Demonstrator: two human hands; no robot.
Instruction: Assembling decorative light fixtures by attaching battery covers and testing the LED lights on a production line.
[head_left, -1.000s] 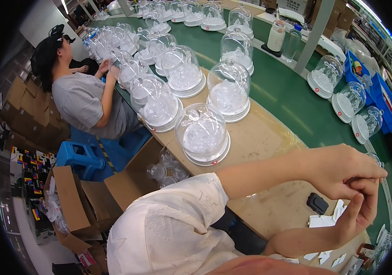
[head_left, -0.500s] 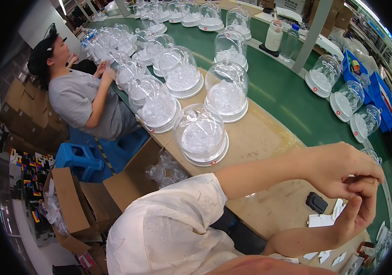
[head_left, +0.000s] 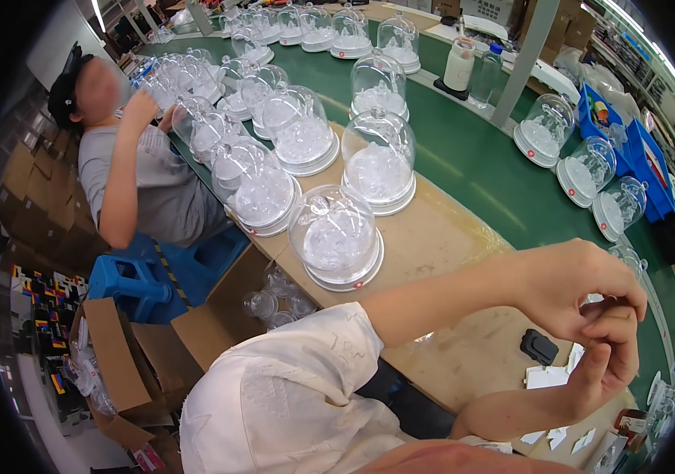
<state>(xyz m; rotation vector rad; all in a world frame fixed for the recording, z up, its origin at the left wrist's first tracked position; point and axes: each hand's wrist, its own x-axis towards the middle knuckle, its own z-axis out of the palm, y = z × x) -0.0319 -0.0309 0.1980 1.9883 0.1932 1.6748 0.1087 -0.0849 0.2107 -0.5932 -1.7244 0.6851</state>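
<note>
My left hand (head_left: 573, 283) reaches across the bench from a short cream sleeve, its fingers curled and pinched together. Just below, my right hand (head_left: 607, 365) meets it, fingers bent against the left fingertips. A small pale patch shows between the fingers; what they hold, if anything, is hidden. Under my hands, a black clip-like object (head_left: 539, 346) rests on the tan bench top (head_left: 448, 347) next to white paper scraps (head_left: 549, 377). The nearest clear dome (head_left: 333, 237), on a white round base with clear pieces inside, stands left of my left forearm.
Many more domes (head_left: 378, 158) line the bench and green conveyor (head_left: 464, 158). Blue bins (head_left: 649, 170), a white jar (head_left: 459, 63) and a clear bottle (head_left: 486, 75) stand beyond. At left sits a co-worker (head_left: 144, 166), near a blue stool (head_left: 128, 280) and open cartons (head_left: 120, 355).
The co-worker has raised a forearm and turned toward me. My view has shifted slightly, so the domes sit a little further left. My hands keep the same pinched pose.
</note>
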